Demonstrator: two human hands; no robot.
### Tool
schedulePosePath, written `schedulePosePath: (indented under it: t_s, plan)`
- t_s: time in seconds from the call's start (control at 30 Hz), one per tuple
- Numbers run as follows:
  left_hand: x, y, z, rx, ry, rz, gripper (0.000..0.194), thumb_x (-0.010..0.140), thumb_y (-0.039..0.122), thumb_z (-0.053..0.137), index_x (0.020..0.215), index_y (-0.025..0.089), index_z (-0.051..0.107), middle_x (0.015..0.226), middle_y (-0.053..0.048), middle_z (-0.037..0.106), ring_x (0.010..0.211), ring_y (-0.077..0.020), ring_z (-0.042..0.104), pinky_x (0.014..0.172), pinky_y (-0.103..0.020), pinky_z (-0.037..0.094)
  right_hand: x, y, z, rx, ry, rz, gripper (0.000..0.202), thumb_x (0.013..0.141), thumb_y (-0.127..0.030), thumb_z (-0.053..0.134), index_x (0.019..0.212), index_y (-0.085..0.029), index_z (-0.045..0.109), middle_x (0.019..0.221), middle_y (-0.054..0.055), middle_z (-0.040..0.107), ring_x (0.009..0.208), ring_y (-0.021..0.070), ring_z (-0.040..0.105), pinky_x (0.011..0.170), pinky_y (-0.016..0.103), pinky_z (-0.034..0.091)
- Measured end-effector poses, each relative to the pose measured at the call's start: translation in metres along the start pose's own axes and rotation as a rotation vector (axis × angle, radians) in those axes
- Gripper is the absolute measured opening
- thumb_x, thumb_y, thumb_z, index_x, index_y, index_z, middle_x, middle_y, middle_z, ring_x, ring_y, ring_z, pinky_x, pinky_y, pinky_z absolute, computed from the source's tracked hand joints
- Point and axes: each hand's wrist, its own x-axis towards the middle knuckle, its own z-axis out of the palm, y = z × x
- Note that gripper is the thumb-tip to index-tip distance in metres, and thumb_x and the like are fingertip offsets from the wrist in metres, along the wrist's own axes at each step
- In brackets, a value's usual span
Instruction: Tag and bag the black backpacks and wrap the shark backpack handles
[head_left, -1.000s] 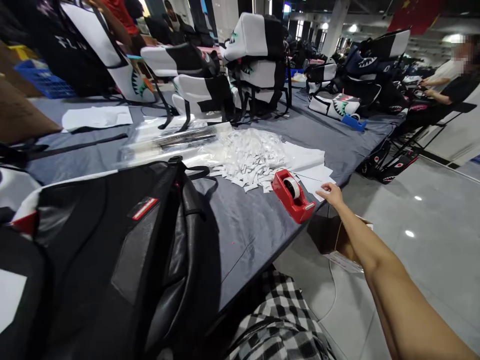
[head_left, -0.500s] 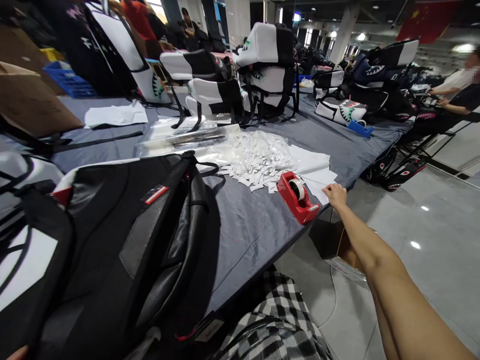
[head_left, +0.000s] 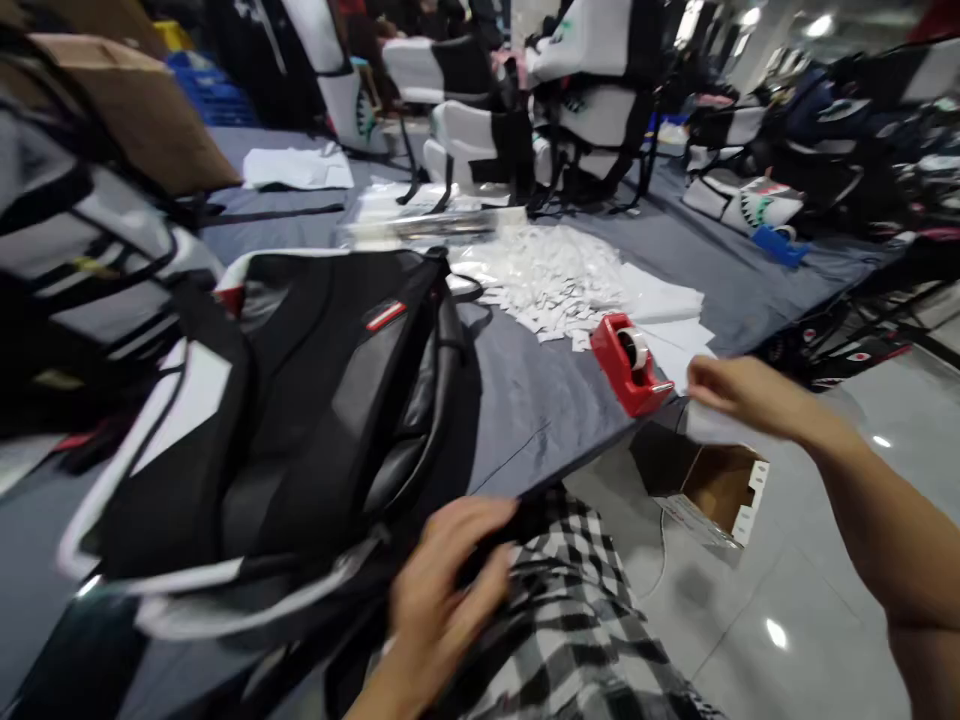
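My right hand (head_left: pixel 731 390) is closed on a white sheet that hangs below it, past the table's edge, blurred by motion. Just left of it stands a red tape dispenser (head_left: pixel 626 365) with a white roll. My left hand (head_left: pixel 446 585) is over my lap with thumb and fingers apart, holding nothing. Beside it a black backpack (head_left: pixel 300 390) with white trim and a small red label lies on the grey table cloth (head_left: pixel 517 420). Small white paper pieces (head_left: pixel 559 290) are heaped behind the dispenser, partly on white sheets (head_left: pixel 679 340).
An open cardboard box (head_left: pixel 709 495) stands on the floor below the table's edge. Black and white bags (head_left: pixel 600 115) are stacked at the back. A blue tape dispenser (head_left: pixel 780 245) is at the back right, a brown carton (head_left: pixel 135 110) at the back left.
The view has turned down and left. My left hand has come up from the lower left corner with its fingers apart. My right hand now has a white sheet hanging below it.
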Motion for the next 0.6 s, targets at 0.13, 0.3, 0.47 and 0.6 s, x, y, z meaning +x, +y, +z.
schedulePosePath:
  t_s: [0.13, 0.3, 0.47, 0.6]
  plan:
    - [-0.02, -0.001, 0.031, -0.207, -0.414, -0.092, 0.107, 0.05, 0.051, 0.093, 0.145, 0.024, 0.051, 0.141, -0.012, 0.061, 0.126, -0.0341, 0.058, 0.105, -0.047, 0.05, -0.006, -0.116, 0.054, 0.416, -0.452, -0.326, 0.034, 0.098, -0.052, 0.049, 0.087, -0.022, 0.064, 0.071, 0.001, 0.066, 0.061, 0.0153, 0.056, 0.058, 0.026, 0.038]
    - [-0.029, -0.035, 0.028, -0.536, -0.167, -0.478, 0.059, 0.067, 0.051, 0.083, 0.109, 0.012, 0.07, 0.095, -0.008, 0.073, 0.089, -0.0247, 0.068, 0.085, -0.037, 0.054, 0.019, -0.153, 0.105, 0.621, -0.388, -0.285, 0.043, 0.086, -0.062, 0.061, 0.088, -0.019, 0.065, 0.07, 0.001, 0.065, 0.061, 0.014, 0.055, 0.056, 0.024, 0.039]
    - [-0.044, -0.047, -0.016, -0.552, 0.155, -0.486, 0.049, 0.065, 0.05, 0.085, 0.097, 0.014, 0.073, 0.089, -0.004, 0.072, 0.086, -0.0223, 0.065, 0.084, -0.033, 0.052, 0.038, -0.165, 0.122, 1.035, -0.557, -0.178, 0.058, 0.065, -0.061, 0.082, 0.1, -0.017, 0.069, 0.084, 0.005, 0.072, 0.076, 0.0196, 0.066, 0.07, 0.03, 0.052]
    - [-0.04, -0.044, -0.024, -0.467, 0.086, -0.397, 0.046, 0.07, 0.051, 0.08, 0.101, 0.017, 0.073, 0.093, -0.004, 0.073, 0.087, -0.0218, 0.065, 0.084, -0.033, 0.052, 0.033, -0.196, 0.136, 1.083, -0.477, -0.09, 0.049, 0.07, -0.06, 0.079, 0.091, -0.016, 0.074, 0.086, 0.007, 0.075, 0.075, 0.0218, 0.069, 0.072, 0.033, 0.056]
